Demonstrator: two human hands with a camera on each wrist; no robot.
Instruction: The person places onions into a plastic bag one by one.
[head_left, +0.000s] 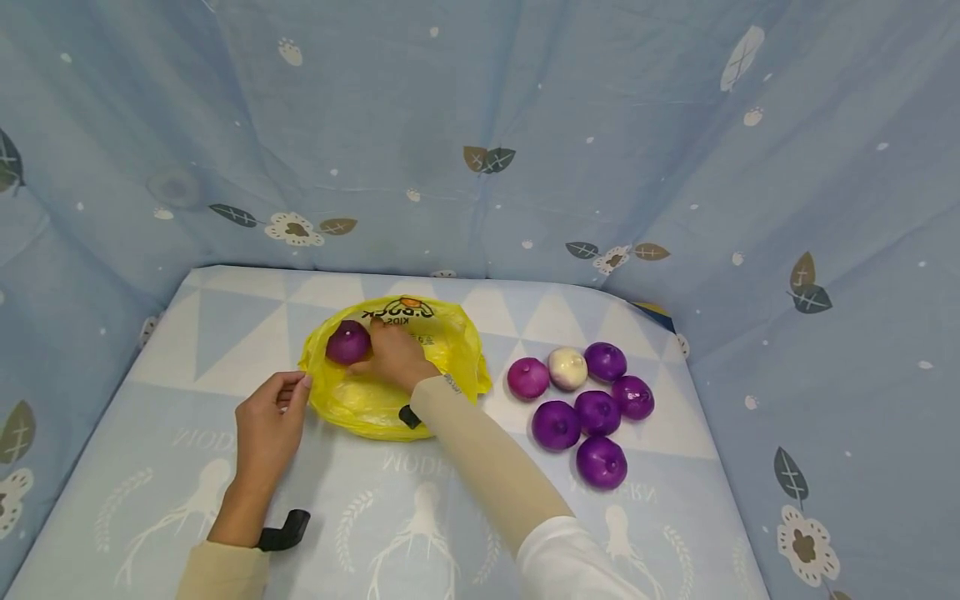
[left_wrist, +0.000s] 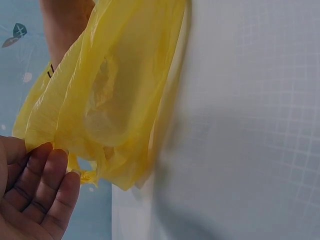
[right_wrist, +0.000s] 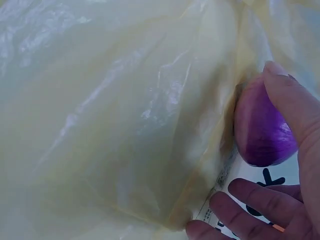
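White sleeve nearest us, head view: the right hand sits inside a yellow bag beside an onion; seven other onions lie on the tabletop. Left wrist view: the left hand pinches the bag, probably to hold it wide. Right wrist view: fingers spread; we can't tell whether the thumb touches the onion.

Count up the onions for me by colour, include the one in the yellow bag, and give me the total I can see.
Purple or magenta onions outside the bag: 6
Purple onion in the yellow bag: 1
Whitish onion outside the bag: 1
Total onions in view: 8
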